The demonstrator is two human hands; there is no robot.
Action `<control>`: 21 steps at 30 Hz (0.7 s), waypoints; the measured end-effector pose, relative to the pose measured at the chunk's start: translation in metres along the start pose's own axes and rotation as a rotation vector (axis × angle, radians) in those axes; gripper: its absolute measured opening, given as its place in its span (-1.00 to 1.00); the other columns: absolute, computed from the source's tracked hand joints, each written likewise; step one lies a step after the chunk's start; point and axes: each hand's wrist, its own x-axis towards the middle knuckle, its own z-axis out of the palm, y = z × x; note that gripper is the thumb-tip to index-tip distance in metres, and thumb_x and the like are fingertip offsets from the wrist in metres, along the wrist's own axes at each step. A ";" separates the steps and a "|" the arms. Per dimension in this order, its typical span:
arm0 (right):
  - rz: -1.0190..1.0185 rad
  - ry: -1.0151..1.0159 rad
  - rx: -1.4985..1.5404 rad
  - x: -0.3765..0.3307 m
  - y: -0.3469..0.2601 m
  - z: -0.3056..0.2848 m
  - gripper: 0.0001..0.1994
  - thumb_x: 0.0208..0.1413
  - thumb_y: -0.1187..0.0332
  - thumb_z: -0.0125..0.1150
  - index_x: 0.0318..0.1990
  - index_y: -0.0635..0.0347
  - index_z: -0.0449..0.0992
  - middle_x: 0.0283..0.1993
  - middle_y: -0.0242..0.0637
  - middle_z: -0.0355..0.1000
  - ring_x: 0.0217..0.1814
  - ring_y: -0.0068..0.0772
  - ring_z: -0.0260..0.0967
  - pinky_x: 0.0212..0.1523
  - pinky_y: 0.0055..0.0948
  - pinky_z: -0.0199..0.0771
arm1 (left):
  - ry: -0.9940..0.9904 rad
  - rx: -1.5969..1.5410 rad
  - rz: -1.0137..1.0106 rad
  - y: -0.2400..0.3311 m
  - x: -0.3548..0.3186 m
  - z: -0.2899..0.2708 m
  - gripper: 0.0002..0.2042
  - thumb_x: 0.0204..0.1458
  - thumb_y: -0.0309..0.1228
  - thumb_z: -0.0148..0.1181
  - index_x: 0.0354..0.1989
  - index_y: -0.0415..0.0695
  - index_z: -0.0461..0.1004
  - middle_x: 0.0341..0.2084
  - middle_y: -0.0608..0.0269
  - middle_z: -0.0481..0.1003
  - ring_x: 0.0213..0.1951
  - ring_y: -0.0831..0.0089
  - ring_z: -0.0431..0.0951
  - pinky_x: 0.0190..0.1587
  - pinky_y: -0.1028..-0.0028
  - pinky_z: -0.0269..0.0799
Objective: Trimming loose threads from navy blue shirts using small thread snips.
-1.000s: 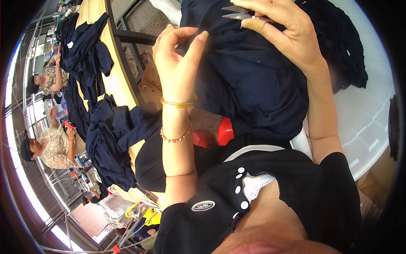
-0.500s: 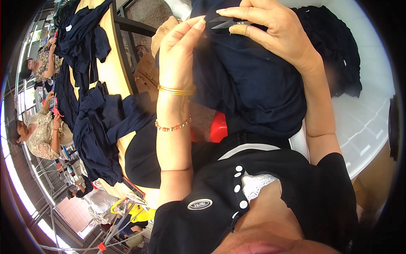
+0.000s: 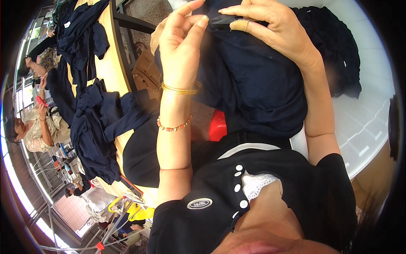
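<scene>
- My right hand (image 3: 270, 31) grips a small pair of thread snips (image 3: 230, 22) with fingers curled round them, the blades lying against the navy garment (image 3: 253, 84) bunched on my lap. I judge the tips could nick the cloth if I close them too deep.
- My left hand (image 3: 182, 42) is raised with forefinger and thumb pressed together; I cannot tell whether a thread is between them. If it slips, I might cut near my own fingertip.
- The garment hangs off the white worktop (image 3: 363, 122) and could slide down.
</scene>
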 end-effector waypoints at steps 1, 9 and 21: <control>0.000 -0.008 0.011 0.003 -0.001 0.001 -0.77 0.02 0.39 0.31 -0.16 0.27 0.59 -0.41 -0.23 0.39 -0.39 -0.33 0.34 -0.35 -0.48 0.36 | -0.174 -0.320 0.213 -0.007 0.003 -0.004 -0.70 0.13 -0.61 0.11 0.06 -0.21 0.42 -0.35 0.42 0.48 -0.31 0.69 0.45 -0.22 0.73 0.35; 0.637 -0.337 -0.240 0.035 -0.050 -0.013 -0.78 0.02 0.40 0.31 -0.17 0.28 0.60 -0.41 -0.23 0.39 -0.39 -0.38 0.33 -0.36 -0.49 0.34 | -0.014 0.097 0.012 0.003 0.001 0.000 -0.65 0.15 -0.62 0.08 0.13 -0.23 0.36 -0.34 0.49 0.43 -0.31 0.77 0.36 -0.26 0.79 0.23; 0.565 -0.334 -0.345 0.025 -0.039 -0.011 -0.78 0.00 0.39 0.33 -0.19 0.25 0.61 -0.41 -0.23 0.39 -0.42 -0.36 0.35 -0.38 -0.49 0.35 | 0.226 0.310 -0.344 0.036 -0.006 0.019 -0.67 0.15 -0.62 0.08 0.11 -0.24 0.38 -0.36 0.46 0.47 -0.33 0.75 0.41 -0.25 0.77 0.28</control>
